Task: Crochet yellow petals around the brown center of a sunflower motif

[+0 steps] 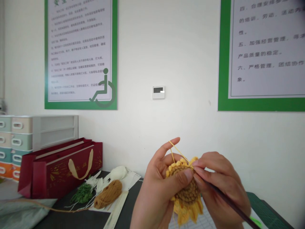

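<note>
So, L hand idx up, R hand pinching

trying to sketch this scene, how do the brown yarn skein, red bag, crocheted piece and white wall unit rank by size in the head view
1. red bag
2. crocheted piece, partly hidden and apparently nearer the camera
3. brown yarn skein
4. white wall unit

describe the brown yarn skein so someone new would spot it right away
Start with the big dark red bag on the left. In front of its right end lies a small group of bundles. The skein is the plump golden-brown oval, set apart by colour from the dark green bundle left of it and the white bundle behind.
</note>
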The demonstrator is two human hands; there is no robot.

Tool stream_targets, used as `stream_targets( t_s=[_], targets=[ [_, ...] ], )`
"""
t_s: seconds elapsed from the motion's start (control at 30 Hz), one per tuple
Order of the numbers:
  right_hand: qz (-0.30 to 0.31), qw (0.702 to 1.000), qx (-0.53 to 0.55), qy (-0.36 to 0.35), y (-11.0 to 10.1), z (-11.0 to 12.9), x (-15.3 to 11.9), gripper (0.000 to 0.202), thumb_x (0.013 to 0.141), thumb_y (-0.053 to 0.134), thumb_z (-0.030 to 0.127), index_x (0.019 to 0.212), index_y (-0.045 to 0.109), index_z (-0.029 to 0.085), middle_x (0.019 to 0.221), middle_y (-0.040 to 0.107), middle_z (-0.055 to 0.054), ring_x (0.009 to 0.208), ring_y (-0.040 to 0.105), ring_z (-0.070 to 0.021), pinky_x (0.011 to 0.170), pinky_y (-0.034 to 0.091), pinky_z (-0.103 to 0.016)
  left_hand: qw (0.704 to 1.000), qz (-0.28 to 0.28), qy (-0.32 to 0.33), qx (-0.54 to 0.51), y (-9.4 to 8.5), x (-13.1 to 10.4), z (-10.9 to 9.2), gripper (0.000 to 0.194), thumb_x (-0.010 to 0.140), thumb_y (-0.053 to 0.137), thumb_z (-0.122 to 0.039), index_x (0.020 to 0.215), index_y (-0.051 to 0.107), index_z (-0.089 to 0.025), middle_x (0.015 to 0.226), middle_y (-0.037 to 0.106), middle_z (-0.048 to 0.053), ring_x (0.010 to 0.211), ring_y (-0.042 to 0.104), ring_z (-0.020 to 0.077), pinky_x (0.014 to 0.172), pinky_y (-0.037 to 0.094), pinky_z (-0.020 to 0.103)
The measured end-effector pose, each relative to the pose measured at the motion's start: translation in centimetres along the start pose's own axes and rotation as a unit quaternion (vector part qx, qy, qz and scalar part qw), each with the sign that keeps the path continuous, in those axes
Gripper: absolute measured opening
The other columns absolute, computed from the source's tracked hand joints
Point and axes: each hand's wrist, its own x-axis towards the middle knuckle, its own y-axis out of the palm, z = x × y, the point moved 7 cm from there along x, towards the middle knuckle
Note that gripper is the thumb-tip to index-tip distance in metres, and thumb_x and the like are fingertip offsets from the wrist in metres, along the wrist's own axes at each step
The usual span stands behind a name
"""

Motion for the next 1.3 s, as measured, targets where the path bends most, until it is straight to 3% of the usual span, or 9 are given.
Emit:
stream_targets(
  t_s=[0.13,0.23,0.37,0.57,0.73,0.83,0.93,1.1,1.3],
  targets=[
    [-0.061,0.997,0.051,0.000,-0.2,-1.0,-0.5,0.037,0.080,0.069,0.002,0.105,0.069,0.029,0.102,0.066,-0.003,0.086,0.067,-0.0229,0.072,0.059,-0.046,1.000,-0.021,0.008,-0.017,0.1,0.2,0.2,0.067,0.063,0.095,-0.011,0.126,0.072,-0.015,0.078,0.064,-0.002,0.064,0.060,0.0093,0.067,0.051,0.023],
    [-0.101,0.994,-0.017,-0.043,-0.5,-0.2,-0.5,0.039,0.078,0.065,-0.003,0.101,0.070,0.028,0.097,0.061,-0.002,0.081,0.063,-0.0197,0.066,0.057,-0.041,0.999,-0.030,0.016,-0.024,0.5,0.3,0.7,0.069,0.065,0.094,-0.013,0.129,0.069,-0.014,0.075,0.063,-0.003,0.061,0.056,0.0074,0.063,0.048,0.020],
    [-0.066,0.985,-0.146,-0.069,0.4,1.9,0.6,0.037,0.077,0.067,-0.002,0.103,0.066,0.024,0.086,0.065,-0.003,0.074,0.062,-0.0187,0.061,0.053,-0.034,0.989,-0.069,0.112,0.072,0.6,-0.1,-0.1,0.073,0.073,0.090,-0.017,0.139,0.060,-0.026,0.079,0.063,-0.003,0.063,0.053,0.0085,0.061,0.044,0.020],
    [-0.026,0.989,-0.144,-0.013,0.2,2.9,2.0,0.024,0.082,0.058,0.003,0.097,0.059,0.022,0.081,0.064,-0.003,0.075,0.059,-0.0181,0.070,0.047,-0.033,0.934,-0.102,0.194,0.281,0.5,-1.0,-1.8,0.061,0.084,0.080,-0.022,0.141,0.062,-0.034,0.082,0.062,-0.001,0.068,0.055,0.0140,0.063,0.045,0.025],
    [-0.038,0.983,-0.041,0.174,-0.9,-0.2,0.8,0.009,0.098,0.055,0.019,0.094,0.061,0.024,0.080,0.063,-0.001,0.073,0.058,-0.0164,0.067,0.045,-0.032,0.942,-0.079,0.184,0.268,0.3,-0.8,-2.1,0.052,0.083,0.078,-0.016,0.132,0.069,-0.033,0.082,0.060,-0.002,0.064,0.051,0.0119,0.060,0.042,0.025],
    [-0.041,0.937,0.133,0.319,0.0,-2.7,-0.3,0.020,0.104,0.051,0.029,0.087,0.061,0.024,0.073,0.056,0.001,0.068,0.054,-0.0145,0.064,0.044,-0.029,0.967,-0.047,0.138,0.208,0.3,-0.5,-1.9,0.056,0.078,0.083,-0.019,0.131,0.070,-0.032,0.083,0.060,-0.002,0.065,0.052,0.0117,0.058,0.041,0.024],
    [-0.042,0.877,0.272,0.394,1.5,-3.8,-0.8,0.026,0.103,0.053,0.035,0.081,0.059,0.023,0.072,0.053,0.001,0.067,0.050,-0.0136,0.062,0.044,-0.026,0.980,-0.021,0.098,0.171,0.3,-0.5,-1.8,0.060,0.077,0.086,-0.018,0.133,0.069,-0.030,0.084,0.061,-0.001,0.067,0.053,0.0113,0.060,0.040,0.024],
    [-0.041,0.829,0.389,0.399,3.1,-3.6,-0.9,0.021,0.096,0.063,0.041,0.083,0.060,0.024,0.079,0.056,0.000,0.072,0.053,-0.0154,0.065,0.048,-0.027,0.989,0.008,0.072,0.131,0.3,-0.5,-1.7,0.060,0.078,0.086,-0.016,0.134,0.068,-0.027,0.085,0.061,0.000,0.070,0.055,0.0118,0.064,0.043,0.023],
    [-0.041,0.870,0.382,0.308,3.1,-2.8,-0.8,0.009,0.099,0.062,0.036,0.099,0.068,0.029,0.099,0.064,-0.004,0.097,0.062,-0.0189,0.083,0.054,-0.032,0.994,0.029,0.055,0.093,0.5,0.0,-1.1,0.064,0.075,0.089,-0.019,0.134,0.067,-0.026,0.084,0.061,0.000,0.072,0.057,0.0133,0.066,0.046,0.026]
  ],
)
